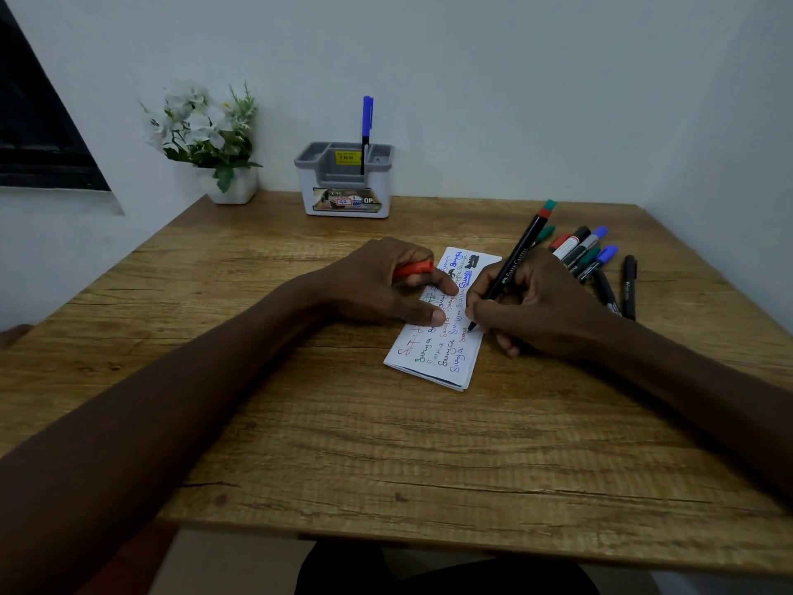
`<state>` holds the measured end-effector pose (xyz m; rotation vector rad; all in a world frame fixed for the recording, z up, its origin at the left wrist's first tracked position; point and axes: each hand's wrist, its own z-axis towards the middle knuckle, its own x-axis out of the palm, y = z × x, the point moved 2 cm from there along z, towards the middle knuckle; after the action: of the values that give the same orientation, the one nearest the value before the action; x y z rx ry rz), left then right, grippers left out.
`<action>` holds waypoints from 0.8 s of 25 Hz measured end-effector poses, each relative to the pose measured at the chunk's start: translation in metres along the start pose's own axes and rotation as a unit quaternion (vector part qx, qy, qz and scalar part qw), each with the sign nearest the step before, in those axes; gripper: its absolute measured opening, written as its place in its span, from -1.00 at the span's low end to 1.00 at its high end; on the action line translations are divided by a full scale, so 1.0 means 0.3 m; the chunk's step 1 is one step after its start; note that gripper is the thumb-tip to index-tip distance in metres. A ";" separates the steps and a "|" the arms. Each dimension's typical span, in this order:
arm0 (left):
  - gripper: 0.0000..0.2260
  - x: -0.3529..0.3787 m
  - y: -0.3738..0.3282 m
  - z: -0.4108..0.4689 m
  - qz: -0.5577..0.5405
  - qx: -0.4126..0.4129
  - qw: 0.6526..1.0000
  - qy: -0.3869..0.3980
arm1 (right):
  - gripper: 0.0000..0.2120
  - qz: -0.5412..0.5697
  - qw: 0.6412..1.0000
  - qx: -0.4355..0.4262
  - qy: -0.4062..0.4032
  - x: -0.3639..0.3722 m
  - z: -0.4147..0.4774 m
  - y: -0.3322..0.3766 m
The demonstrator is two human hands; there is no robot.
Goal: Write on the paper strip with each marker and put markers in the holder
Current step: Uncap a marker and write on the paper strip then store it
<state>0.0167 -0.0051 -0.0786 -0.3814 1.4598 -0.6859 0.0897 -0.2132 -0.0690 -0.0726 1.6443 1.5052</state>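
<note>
Fingers of right hand over marker tip, writing illegible.

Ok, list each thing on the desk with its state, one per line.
Right hand: holds black marker, uncapped, tip on paper.
Left hand: fingers pin paper strip, grip red cap.
Paper strip: folded, covered in coloured writing.
Holder: upright, one blue marker inside.
Loose markers: capped, lying on desk.

The holder is set at the counter's far edge, one marker in it; the paper strip lies mid-counter, loose markers toward the far right corner.
</note>
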 end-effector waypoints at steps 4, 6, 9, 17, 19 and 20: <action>-0.62 0.001 0.010 0.002 -0.004 -0.003 1.000 0.007 | -0.89 0.016 0.999 0.022 -0.020 -0.001 0.003 -0.008; -0.62 0.000 0.005 -0.002 0.003 -0.002 1.000 0.007 | -0.89 0.015 1.000 0.018 -0.019 0.002 0.005 -0.007; -0.59 0.002 -0.002 -0.005 0.005 -0.002 1.000 0.012 | -0.89 0.016 1.000 0.018 -0.019 0.000 0.002 -0.010; -0.61 -0.001 -0.018 -0.011 0.006 -0.016 1.000 0.013 | -0.90 0.063 0.997 0.032 -0.035 -0.004 0.012 -0.012; -0.68 -0.002 -0.013 -0.011 0.000 -0.024 1.000 0.008 | -0.90 0.064 0.998 0.018 -0.024 -0.005 0.006 -0.005; -0.68 -0.001 -0.012 -0.013 -0.001 -0.023 1.000 0.006 | -0.91 0.051 0.999 0.005 -0.011 -0.002 0.001 -0.001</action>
<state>0.0123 -0.0070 -0.0763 -0.4156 1.4879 -0.6577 0.0905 -0.2134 -0.0689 0.0344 1.6597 1.5679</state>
